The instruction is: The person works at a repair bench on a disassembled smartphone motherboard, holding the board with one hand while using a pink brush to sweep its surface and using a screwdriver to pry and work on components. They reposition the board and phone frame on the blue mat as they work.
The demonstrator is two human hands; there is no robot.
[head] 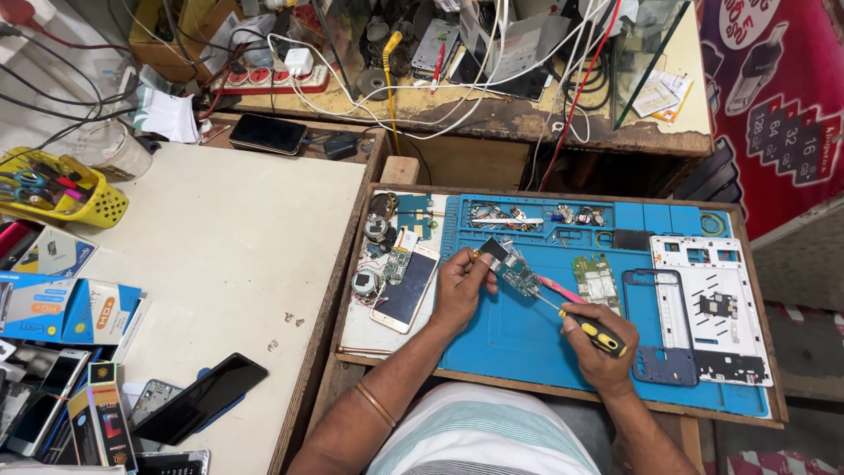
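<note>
- Left hand (459, 290), centre of frame: fingers pinching a small green circuit board (514, 274), held just above the blue mat (510, 339).
- Right hand (602, 347), lower right of centre: fingers curled tight around a yellow-black screwdriver (596, 332), tip at the board.
- White phone (406, 288) lying left of the mat.
- White frame (714, 308) at right.
- Pale desk (220, 264) filling the left.
</note>
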